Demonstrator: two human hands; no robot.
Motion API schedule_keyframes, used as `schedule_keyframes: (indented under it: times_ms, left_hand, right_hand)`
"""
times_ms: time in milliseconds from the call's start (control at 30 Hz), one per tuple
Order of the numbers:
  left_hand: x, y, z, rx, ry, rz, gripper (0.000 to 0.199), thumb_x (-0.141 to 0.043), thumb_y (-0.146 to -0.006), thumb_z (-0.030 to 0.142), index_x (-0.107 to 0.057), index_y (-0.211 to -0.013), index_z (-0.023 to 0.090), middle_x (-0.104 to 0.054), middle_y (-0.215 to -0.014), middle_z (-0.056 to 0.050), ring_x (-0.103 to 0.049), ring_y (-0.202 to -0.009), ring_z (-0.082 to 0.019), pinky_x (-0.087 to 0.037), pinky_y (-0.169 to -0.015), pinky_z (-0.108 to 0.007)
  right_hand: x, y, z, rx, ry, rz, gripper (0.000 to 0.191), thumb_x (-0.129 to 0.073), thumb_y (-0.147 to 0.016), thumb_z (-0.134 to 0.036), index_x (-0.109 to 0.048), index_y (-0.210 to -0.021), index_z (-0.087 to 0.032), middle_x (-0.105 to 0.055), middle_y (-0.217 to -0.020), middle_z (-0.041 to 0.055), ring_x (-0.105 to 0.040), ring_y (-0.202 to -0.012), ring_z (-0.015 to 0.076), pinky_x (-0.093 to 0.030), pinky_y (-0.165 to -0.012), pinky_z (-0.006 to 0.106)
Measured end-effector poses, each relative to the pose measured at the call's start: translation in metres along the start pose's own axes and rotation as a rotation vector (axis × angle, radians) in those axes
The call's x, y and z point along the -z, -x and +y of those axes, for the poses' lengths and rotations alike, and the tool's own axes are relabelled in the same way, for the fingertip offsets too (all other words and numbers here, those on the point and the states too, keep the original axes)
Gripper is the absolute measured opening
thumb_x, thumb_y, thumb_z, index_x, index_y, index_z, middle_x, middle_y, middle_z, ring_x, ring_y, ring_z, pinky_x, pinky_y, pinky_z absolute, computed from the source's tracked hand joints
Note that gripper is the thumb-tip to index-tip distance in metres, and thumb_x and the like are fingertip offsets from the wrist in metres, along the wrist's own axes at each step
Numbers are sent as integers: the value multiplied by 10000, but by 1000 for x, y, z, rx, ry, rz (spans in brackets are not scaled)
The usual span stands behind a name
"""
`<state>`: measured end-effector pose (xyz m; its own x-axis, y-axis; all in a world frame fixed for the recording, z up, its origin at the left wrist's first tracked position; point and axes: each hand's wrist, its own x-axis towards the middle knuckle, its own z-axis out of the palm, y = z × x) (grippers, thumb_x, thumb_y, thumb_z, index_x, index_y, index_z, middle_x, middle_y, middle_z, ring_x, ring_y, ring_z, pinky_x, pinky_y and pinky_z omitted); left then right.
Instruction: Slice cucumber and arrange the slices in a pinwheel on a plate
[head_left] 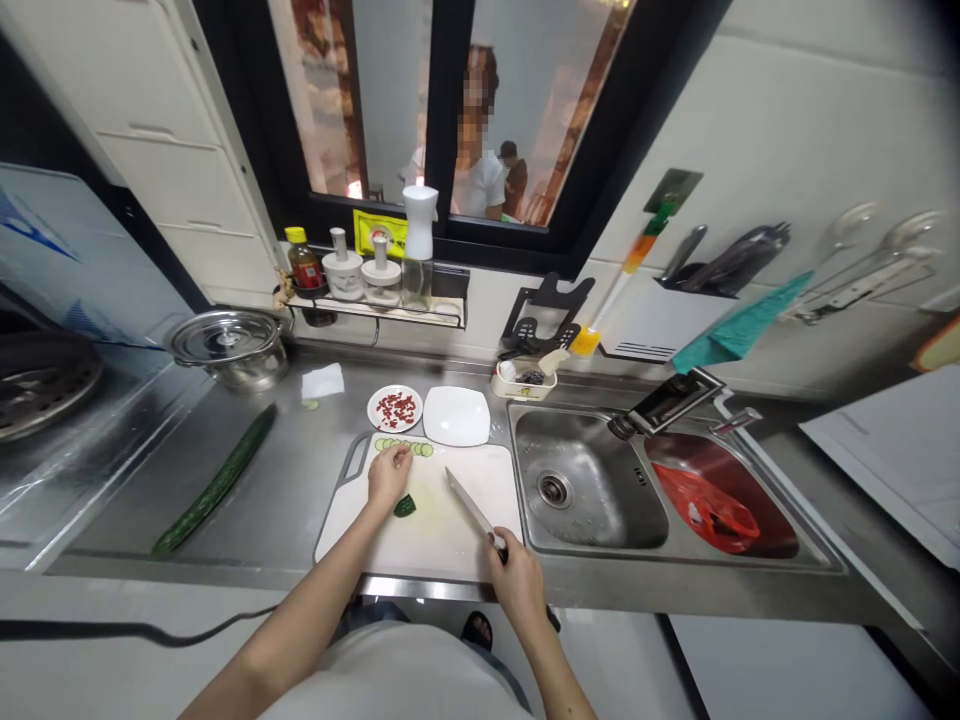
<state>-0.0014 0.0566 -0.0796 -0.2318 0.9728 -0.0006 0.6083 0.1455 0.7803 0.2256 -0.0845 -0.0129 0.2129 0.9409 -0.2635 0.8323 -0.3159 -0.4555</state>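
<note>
My right hand (pixel 515 570) is wrapped round the dark handle of a knife (pixel 472 502), whose blade points up and left over the white cutting board (pixel 450 545). At the board's upper left, my left hand (pixel 390 472) has its fingers pressed together beside a row of cucumber slices (pixel 424 450); whether a slice is between the fingertips is hidden. Just below that hand lies a short dark green cucumber piece (pixel 405 506). Beyond the board stand a white plate of chopped red pieces (pixel 396 409) and a bare white square plate (pixel 456 416).
A whole cucumber (pixel 217 480) lies at left, near a lidded steel pot (pixel 229 345). The double sink (pixel 592 480) at right holds a red plastic bag (pixel 705 505). Bottles stand on a wall shelf (pixel 442 312). A person (pixel 480 185) shows in the window.
</note>
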Motion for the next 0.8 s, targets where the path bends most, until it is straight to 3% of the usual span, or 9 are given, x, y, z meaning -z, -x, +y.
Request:
schedule_keyframes:
  times_ms: [100, 267, 433, 567, 733, 800]
  left_hand:
    - [9, 24, -10, -54, -6, -86, 253, -545, -832, 313, -671, -1009, 185, -683, -975, -61, -615, -901, -179, -443, -838, -290]
    - [14, 61, -22, -146, -116, -230, 405, -696, -704, 285, -622, -1095, 210, -640, -1078, -66, -574, -1029, -217, -416, -916, -336]
    - [10, 68, -27, -144, -88, -253, 352, -631, -716, 132, -624, -1058, 212, -645, -1065, -64, -582, -1029, -203, -424, -923, -336]
    - [16, 54, -34, -26, 47, -159, 383, -664, -708, 185, -611, -1086, 204, -658, -1052, -60, -602, -1001, -200, -455, -890, -320]
    - [36, 15, -54, 185, 180, 179, 440, -675, -710, 236, -549, -1130, 200, -673, -1013, -47, -631, -918, -169, -478, -823, -282]
    - [45, -2, -64, 226, 161, 260, 400, -670, -718, 232, -548, -1099, 209, -676, -1008, -40, -632, -914, -159, -474, -819, -268]
  right_hand:
    - [0, -3, -5, -57, -32, -17, 359, -384, -915, -319, -644, -1129, -194, -719, -888, 61, -649, -820, 168, -405, -677, 211]
    - [-2, -8, -10, -62, -20, -26, 354, -372, -914, -321, -652, -1093, -199, -721, -947, 62, -651, -831, 164, -396, -653, 206]
    - [-4, -11, -10, -8, -5, -15, 379, -352, -907, -338, -650, -1089, -192, -723, -940, 70, -652, -849, 188, -397, -656, 228]
    - [-5, -12, -10, -3, -6, -34, 378, -349, -900, -336, -657, -1062, -190, -725, -908, 68, -655, -837, 194, -402, -652, 235]
    - [-6, -13, -10, -16, 7, -21, 388, -366, -890, -350, -659, -1090, -193, -728, -919, 70, -655, -830, 191, -410, -645, 230]
    - [-6, -14, -10, -23, 7, -33, 395, -370, -890, -347, -655, -1110, -185, -727, -938, 75, -655, -845, 190, -415, -657, 228]
